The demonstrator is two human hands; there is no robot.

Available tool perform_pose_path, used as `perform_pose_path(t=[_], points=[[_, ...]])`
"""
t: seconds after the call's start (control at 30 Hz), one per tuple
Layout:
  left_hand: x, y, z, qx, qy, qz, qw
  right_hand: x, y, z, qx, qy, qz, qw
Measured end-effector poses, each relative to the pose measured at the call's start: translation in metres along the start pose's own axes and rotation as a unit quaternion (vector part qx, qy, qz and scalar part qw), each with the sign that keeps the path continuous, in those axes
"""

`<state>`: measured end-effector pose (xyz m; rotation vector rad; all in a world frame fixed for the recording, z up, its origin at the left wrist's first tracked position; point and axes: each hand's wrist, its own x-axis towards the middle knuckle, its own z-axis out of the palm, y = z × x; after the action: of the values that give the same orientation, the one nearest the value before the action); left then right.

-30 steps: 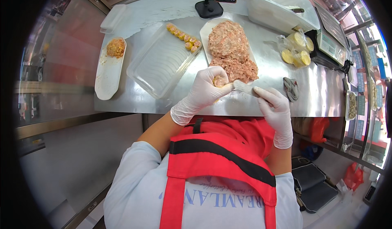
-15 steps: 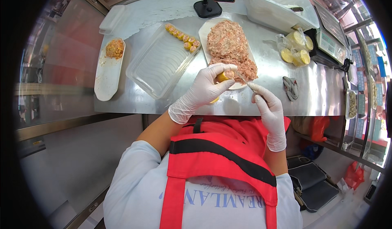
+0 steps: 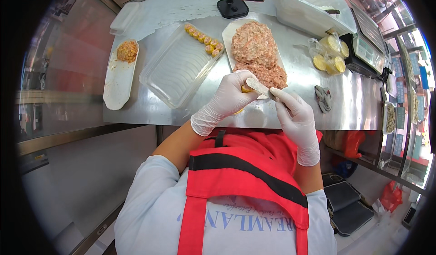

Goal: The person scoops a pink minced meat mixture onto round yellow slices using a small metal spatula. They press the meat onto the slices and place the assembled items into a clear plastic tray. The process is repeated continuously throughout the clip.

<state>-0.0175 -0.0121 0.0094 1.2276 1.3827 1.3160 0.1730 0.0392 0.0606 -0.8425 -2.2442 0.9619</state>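
In white gloves, my left hand (image 3: 227,97) curls round a small dumpling in a yellow wrapper (image 3: 245,89), mostly hidden by the fingers. My right hand (image 3: 297,121) grips a flat spreading spatula (image 3: 258,87), its pale blade laid across the dumpling's top. Just beyond both hands, a large mound of minced meat (image 3: 255,44) covers most of a white oval plate (image 3: 226,37). To the left, a clear plastic tray (image 3: 168,73) has several finished yellow dumplings (image 3: 200,37) lined along its far right side. Part of something yellow shows under my left hand.
Farther left stands a long white plate (image 3: 116,89) with an orange-tinted filling mound (image 3: 127,51). Bagged yellow wrapper stacks (image 3: 334,48), a grey cloth (image 3: 323,99) and a scale (image 3: 370,50) are on the right. A plastic bin (image 3: 313,12) and phone stand (image 3: 232,9) sit at the back.
The spatula has turned from edge-on to flat, its blade now over the dumpling. My right hand has shifted slightly left, and my left fingers cover more of the dumpling.
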Motion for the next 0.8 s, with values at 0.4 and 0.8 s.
perform_pose_path(t=[0.4,0.8], points=[[-0.001,-0.003,-0.002,0.063,0.042,0.050,0.996,0.002,-0.001,-0.006,-0.060,0.012,-0.042,0.997],[-0.002,0.012,-0.007,-0.049,0.007,-0.035,0.998,-0.007,0.008,-0.014,0.022,0.009,-0.004,1.000]])
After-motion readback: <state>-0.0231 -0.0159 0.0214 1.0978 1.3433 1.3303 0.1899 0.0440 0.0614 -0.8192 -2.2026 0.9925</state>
